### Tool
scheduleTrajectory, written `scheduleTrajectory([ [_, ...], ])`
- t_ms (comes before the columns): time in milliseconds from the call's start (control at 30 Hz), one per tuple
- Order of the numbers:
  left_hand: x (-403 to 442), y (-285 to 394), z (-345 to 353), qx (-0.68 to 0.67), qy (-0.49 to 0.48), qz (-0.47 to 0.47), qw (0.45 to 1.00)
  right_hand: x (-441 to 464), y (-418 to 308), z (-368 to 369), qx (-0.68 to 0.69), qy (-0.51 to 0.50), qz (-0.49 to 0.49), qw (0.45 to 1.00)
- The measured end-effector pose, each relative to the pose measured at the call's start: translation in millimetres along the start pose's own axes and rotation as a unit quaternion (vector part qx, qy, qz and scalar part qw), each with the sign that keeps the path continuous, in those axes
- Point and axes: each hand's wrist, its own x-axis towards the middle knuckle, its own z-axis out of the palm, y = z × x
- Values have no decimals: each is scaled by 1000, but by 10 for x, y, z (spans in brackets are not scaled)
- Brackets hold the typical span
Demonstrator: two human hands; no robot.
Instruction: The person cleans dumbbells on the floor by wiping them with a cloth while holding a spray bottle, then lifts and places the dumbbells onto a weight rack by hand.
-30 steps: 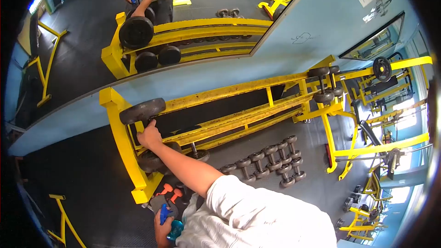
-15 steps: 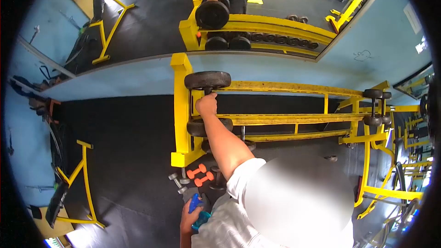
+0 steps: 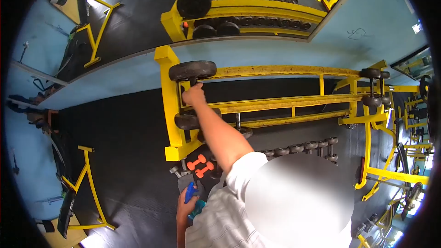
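A large black dumbbell [image 3: 193,70] rests across the near end of the yellow rack [image 3: 167,105]. My right hand [image 3: 195,94] is closed around its handle, between the two round heads; the fingers' undersides are hidden. Low at my body, my left hand [image 3: 186,205] holds a spray bottle [image 3: 189,193] with a blue trigger head and a teal body. Beside that hand a grey cloth [image 3: 185,182] shows; whether it is held or hanging cannot be made out.
Two orange dumbbells [image 3: 196,161] and a grey one [image 3: 176,171] lie on the floor by the rack's foot. More black dumbbells [image 3: 296,148] line the floor. Smaller dumbbells [image 3: 371,87] sit at the rack's far end. A mirror [image 3: 257,0] hangs behind; a yellow-framed bench [image 3: 87,179] stands left.
The view has swung since a second ago, showing more of the left side, then shifted slightly back. My right hand stays at the dumbbell handle and my left keeps the spray bottle.
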Motion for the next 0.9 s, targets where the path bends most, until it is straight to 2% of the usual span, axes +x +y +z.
scheduleTrajectory([
  [33,26,-24,-21,33,-4,17,999,-66,-16,-197,-33,-51,-7,998],
  [100,33,-60,-42,21,15,35,999,-131,120,-340,-76,-18,-17,997],
  [133,10,-77,-46,11,19,53,998,-180,234,-457,-80,-24,-51,995],
  [200,-51,-99,-50,14,44,68,997,-373,534,-623,-73,61,-155,983],
  [267,-123,-99,-36,16,65,89,994,-478,963,-744,-52,78,-237,967],
  [400,-427,-127,43,1,103,117,988,-1189,1546,-1159,-48,100,-214,971],
  [467,-544,-208,134,-22,105,127,986,-1506,1743,-1424,-63,56,-172,981],
  [533,-641,-316,217,-95,124,167,973,-1792,1945,-1638,-79,52,-157,983],
  [600,-736,-296,299,-119,109,177,971,-1984,2182,-1831,-95,48,-140,984],
  [667,-891,-110,336,-94,82,180,976,-2105,2462,-1979,-97,52,-125,986],
  [700,-908,-120,370,-53,98,213,971,-2150,2589,-2029,-95,60,-114,987],
  [767,-973,-99,418,-60,82,207,973,-2210,2797,-2131,-102,73,-96,987],
  [900,-1045,-143,491,-78,46,223,971,-2381,2894,-2180,-97,81,-86,988],
])
